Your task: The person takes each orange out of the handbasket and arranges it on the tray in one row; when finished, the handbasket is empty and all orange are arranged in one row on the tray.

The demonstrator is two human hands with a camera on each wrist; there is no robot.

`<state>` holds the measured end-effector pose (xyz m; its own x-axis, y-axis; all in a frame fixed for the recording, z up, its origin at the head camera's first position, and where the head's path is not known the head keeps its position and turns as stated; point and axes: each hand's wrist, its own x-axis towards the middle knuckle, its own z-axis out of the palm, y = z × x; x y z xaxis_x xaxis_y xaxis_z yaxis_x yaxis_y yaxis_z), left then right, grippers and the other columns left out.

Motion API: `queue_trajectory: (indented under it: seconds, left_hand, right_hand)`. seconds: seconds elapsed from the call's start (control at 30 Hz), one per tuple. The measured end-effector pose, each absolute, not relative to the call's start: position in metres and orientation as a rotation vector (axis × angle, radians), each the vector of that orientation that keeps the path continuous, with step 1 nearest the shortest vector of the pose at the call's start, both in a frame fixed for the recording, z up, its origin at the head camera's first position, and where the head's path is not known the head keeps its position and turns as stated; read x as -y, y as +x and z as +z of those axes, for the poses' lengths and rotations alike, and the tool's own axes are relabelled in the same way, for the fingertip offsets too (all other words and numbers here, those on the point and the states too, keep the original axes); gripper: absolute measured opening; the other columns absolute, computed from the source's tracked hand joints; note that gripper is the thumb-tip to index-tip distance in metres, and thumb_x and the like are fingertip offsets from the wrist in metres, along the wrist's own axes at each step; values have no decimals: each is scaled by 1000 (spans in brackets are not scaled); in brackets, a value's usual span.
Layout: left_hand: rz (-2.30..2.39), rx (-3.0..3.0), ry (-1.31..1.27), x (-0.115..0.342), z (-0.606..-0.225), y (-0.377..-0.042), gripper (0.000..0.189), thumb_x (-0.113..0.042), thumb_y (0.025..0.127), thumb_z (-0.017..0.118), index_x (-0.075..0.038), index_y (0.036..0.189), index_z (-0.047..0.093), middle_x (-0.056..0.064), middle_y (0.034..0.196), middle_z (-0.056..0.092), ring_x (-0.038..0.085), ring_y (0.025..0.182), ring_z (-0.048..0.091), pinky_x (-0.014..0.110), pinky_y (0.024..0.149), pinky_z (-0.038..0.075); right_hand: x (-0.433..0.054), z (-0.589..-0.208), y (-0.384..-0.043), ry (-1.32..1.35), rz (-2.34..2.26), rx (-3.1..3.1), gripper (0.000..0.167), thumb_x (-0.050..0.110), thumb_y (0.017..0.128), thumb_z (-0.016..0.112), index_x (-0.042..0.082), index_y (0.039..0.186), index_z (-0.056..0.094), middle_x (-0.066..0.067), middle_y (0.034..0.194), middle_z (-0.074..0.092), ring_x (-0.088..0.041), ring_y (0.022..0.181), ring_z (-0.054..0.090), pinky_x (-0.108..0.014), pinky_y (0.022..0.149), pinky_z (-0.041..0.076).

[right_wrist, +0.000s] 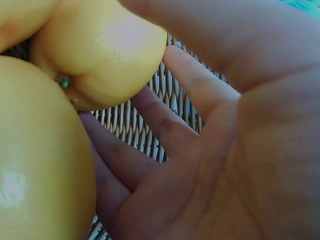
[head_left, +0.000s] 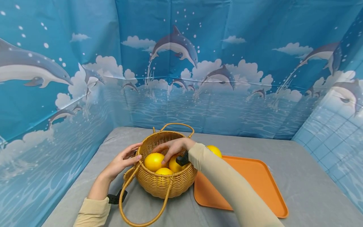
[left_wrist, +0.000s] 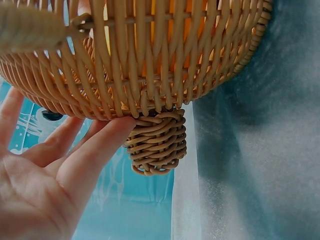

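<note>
Three yellow fruits [head_left: 164,171] sit inside a round wicker basket [head_left: 163,186], and a fourth yellow fruit [head_left: 214,151] lies outside it. Judged from this, the work is partway through: three fruits are in the basket, one is out, and the handling of the left fruit [head_left: 153,163] looks unfinished, since it is below the far rim with a hand on it.

That left fruit rests against its two neighbours, between the thumb and fingers of the right hand [head_left: 176,146], which reaches in from the right. The thumb touches its near right side; the other fingers are spread apart round its far side, holding it between them. The right wrist view shows fingertips meeting yellow skin, with woven cane behind.

The left hand [head_left: 122,161] touches the basket's left rim, its fingers fairly straight and spread.

To the right, an orange tray [head_left: 255,178] lies on a grey cloth-covered bench [head_left: 309,186]. The fourth fruit is partly behind the right forearm, so whether it sits on the tray's far corner or just beside it is hard to tell. A blue dolphin-print curtain [head_left: 241,28] hangs behind.
</note>
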<state>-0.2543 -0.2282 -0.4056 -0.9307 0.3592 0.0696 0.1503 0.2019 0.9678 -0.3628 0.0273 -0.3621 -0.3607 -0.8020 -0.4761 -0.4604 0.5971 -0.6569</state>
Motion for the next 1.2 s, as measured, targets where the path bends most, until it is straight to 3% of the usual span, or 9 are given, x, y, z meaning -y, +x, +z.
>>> queue_trajectory:
  seconds: [0.27,0.53,1.0,1.2]
  left_hand:
    - [1808,-2311,497,229,-406,-256,57,-25,95,57,-17,146,34,18,151,21,40,137,19,51,95,38]
    - [1809,-2302,493,229,-406,-255,57,-25,95,57,-18,146,34,17,151,22,38,135,26,47,93,41]
    - [1818,-2295,477,229,-407,-256,57,-27,94,59,-22,146,35,14,151,23,36,134,28,46,92,41]
    - [1816,-2295,475,230,-407,-257,57,-27,94,58,-24,146,34,14,152,23,36,134,29,48,93,40]
  right_hand:
    - [-26,-361,-362,-985,-525,-1996,70,29,86,69,29,146,34,6,147,30,-12,132,32,-33,102,33]
    - [-22,-362,-360,-925,-526,-2016,79,30,85,70,31,150,24,3,151,25,-15,133,31,-34,101,33]
    - [-20,-363,-357,-902,-563,-1932,79,24,86,69,26,150,23,-3,149,29,-20,136,29,-32,99,36]
    - [-12,-361,-352,-819,-523,-1994,81,30,85,71,24,150,23,-4,144,36,-16,123,44,-30,94,41]
